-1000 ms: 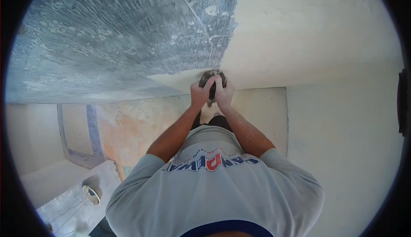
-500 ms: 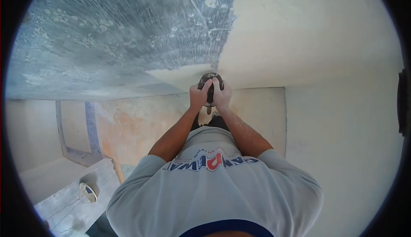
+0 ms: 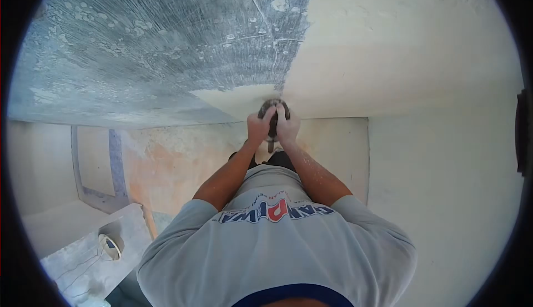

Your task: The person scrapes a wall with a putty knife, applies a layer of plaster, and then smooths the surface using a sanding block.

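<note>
Both my hands close around a dark rounded hand tool (image 3: 273, 129), speckled with white, and a short brownish stub sticks out of its near end. I cannot make out its exact kind. My left hand (image 3: 259, 127) grips its left side, and my right hand (image 3: 288, 126) grips its right side, thumbs over the top. The tool is low in front of me, by the lower edge of a pale smooth patch on the wall (image 3: 233, 99). Whether it touches the wall is hard to see. White dust marks my right hand and forearm.
The wall's left part (image 3: 166, 35) is rough grey-blue; its right part (image 3: 388, 46) is smooth cream. A round pale container (image 3: 110, 247) rests on a grey surface (image 3: 130, 224) at lower left. A dark object (image 3: 522, 134) is at the far right edge.
My hands and the tool have shifted very slightly down in the view. The wall has shifted slightly too, as my head moved. My grip is unchanged.
</note>
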A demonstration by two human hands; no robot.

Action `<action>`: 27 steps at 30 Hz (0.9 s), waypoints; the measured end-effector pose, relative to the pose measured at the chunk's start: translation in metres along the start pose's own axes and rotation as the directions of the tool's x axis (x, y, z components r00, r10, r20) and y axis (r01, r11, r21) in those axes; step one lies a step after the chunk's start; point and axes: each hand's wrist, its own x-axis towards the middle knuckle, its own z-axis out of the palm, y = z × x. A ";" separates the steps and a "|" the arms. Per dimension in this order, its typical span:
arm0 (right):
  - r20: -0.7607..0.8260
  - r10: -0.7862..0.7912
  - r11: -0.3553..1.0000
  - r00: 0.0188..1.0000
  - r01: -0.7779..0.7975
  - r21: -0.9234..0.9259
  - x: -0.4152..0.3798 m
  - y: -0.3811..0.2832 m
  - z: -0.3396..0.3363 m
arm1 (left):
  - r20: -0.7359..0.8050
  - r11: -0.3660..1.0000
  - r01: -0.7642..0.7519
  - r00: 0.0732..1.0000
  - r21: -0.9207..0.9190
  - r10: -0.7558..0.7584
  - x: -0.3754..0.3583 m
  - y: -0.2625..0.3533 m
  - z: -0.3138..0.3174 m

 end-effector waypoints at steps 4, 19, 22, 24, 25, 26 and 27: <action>0.061 -0.150 0.970 0.987 0.135 0.203 0.017 -0.032 0.003 | 0.025 0.999 -0.036 0.999 0.036 0.036 0.013 0.026 -0.004; 0.011 -0.161 0.986 0.987 0.160 0.056 -0.002 -0.004 0.004 | 0.035 0.996 -0.092 0.995 -0.016 0.093 0.005 -0.004 -0.012; 0.004 -0.163 0.986 0.987 0.162 0.044 -0.001 0.000 0.008 | 0.002 0.999 -0.038 0.999 0.002 0.038 0.003 -0.008 -0.011; 0.068 -0.200 0.979 0.978 0.197 0.050 0.017 -0.042 0.008 | 0.023 0.995 -0.065 0.998 -0.070 0.067 0.026 0.032 -0.010; 0.070 -0.248 0.965 0.966 0.240 0.105 0.018 -0.054 0.007 | 0.043 0.980 -0.156 0.986 -0.119 0.163 0.030 0.056 -0.014; 0.086 -0.245 0.967 0.966 0.238 0.092 0.010 -0.053 0.003 | 0.056 0.955 -0.247 0.964 -0.162 0.259 0.029 0.066 -0.017; 0.055 -0.237 0.966 0.970 0.229 0.122 0.007 -0.056 0.006 | 0.044 0.992 -0.130 0.991 -0.008 0.130 0.023 0.065 -0.019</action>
